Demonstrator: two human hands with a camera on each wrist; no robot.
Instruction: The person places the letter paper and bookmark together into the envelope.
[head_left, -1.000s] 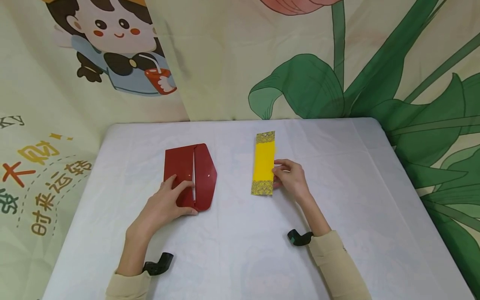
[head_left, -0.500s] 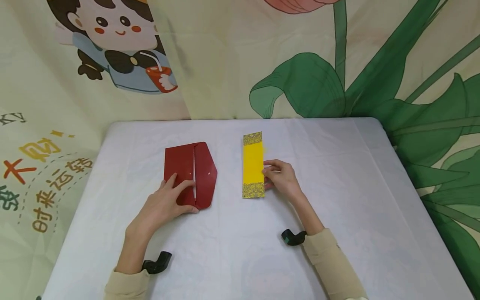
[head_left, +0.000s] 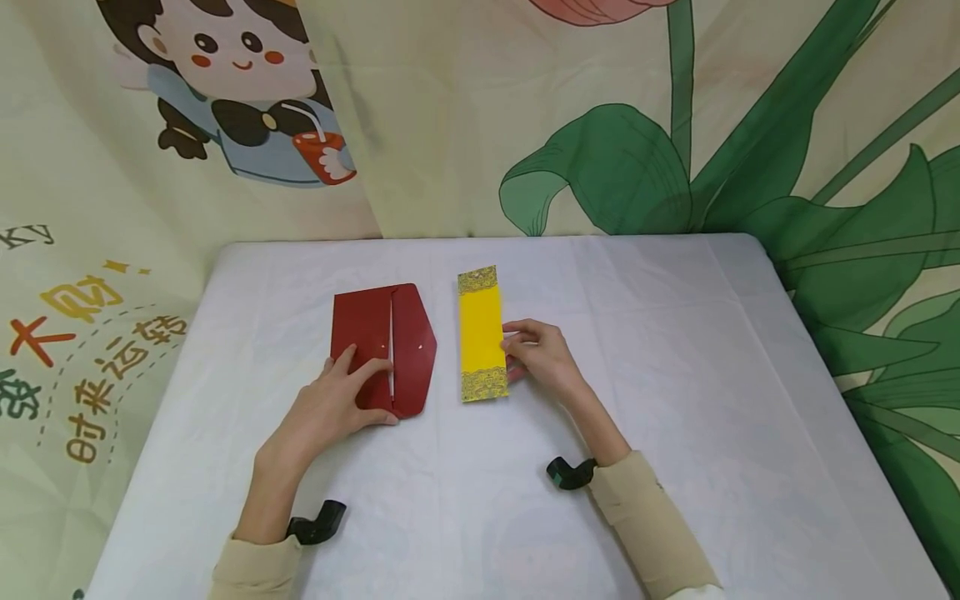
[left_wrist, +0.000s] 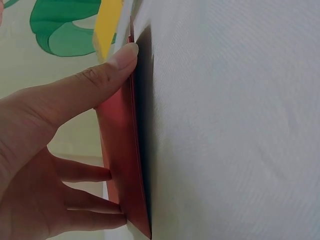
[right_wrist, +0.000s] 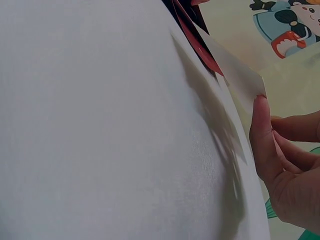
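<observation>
A red envelope (head_left: 360, 325) lies at left centre of the table with its pointed flap (head_left: 412, 350) unfolded to the right. My left hand (head_left: 322, 408) presses on it with spread fingertips; the thumb (left_wrist: 95, 80) lies along its near edge in the left wrist view. My right hand (head_left: 547, 358) pinches the right edge of a long yellow card (head_left: 482, 333), which has grey-patterned bands at both ends. The card is tilted above the table, just right of the flap. From the right wrist view, the card's pale underside (right_wrist: 245, 80) shows, and its shadow falls on the cloth.
A white cloth (head_left: 675, 375) covers the table. Behind it hangs a printed backdrop (head_left: 442, 125) with a cartoon figure and green leaves. A black wrist camera (head_left: 318, 523) is worn on the left arm, another black camera (head_left: 572, 473) on the right.
My right hand has carried the yellow card leftward, closer to the envelope's flap. My left hand and the envelope have stayed almost where they were.
</observation>
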